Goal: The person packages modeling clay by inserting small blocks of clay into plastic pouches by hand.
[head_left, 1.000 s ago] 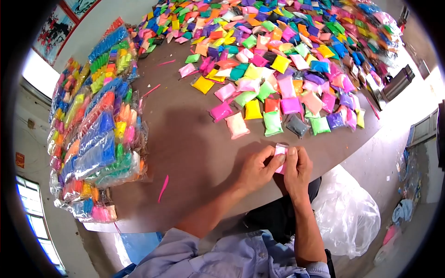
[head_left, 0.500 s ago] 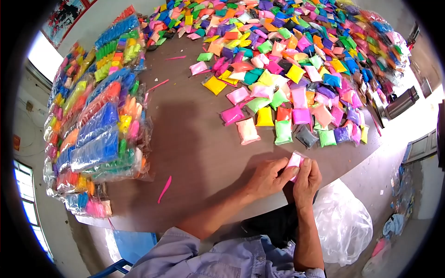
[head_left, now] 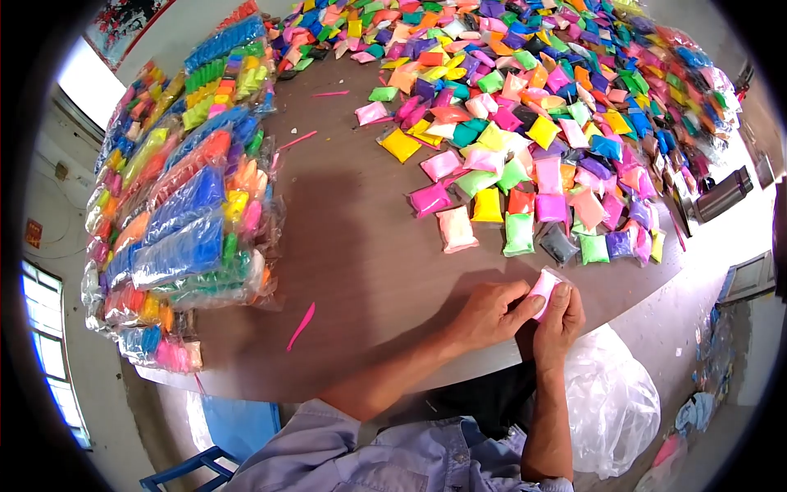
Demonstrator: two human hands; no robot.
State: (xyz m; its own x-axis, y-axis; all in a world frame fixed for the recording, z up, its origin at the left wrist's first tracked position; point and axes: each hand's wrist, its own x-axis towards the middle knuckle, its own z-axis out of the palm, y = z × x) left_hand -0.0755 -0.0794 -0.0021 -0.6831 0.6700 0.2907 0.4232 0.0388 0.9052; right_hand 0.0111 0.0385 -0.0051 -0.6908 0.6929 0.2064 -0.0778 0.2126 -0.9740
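Note:
Between both hands, near the table's front edge, is a small pale pink packet (head_left: 543,293) in clear wrapping. My left hand (head_left: 494,313) pinches its left side with thumb and fingers. On the right side, my right hand (head_left: 561,321) grips it, fingers closed. Just beyond the hands lie several similar packets, among them a dark grey packet (head_left: 559,245), a light green packet (head_left: 519,234) and a peach packet (head_left: 457,229). The lower part of the held packet is hidden by my fingers.
A large heap of coloured packets (head_left: 492,82) covers the far side of the brown table (head_left: 328,213). Bagged packets (head_left: 180,246) are stacked at the left. A pink plastic tool (head_left: 301,326) lies nearer me. A metal flask (head_left: 725,195), a clear plastic bag (head_left: 611,402) and a blue chair (head_left: 238,426) are around.
The whole view has shifted, so the table and heap appear slightly further right. Both hands still hold the pale pink packet, with little change in grip.

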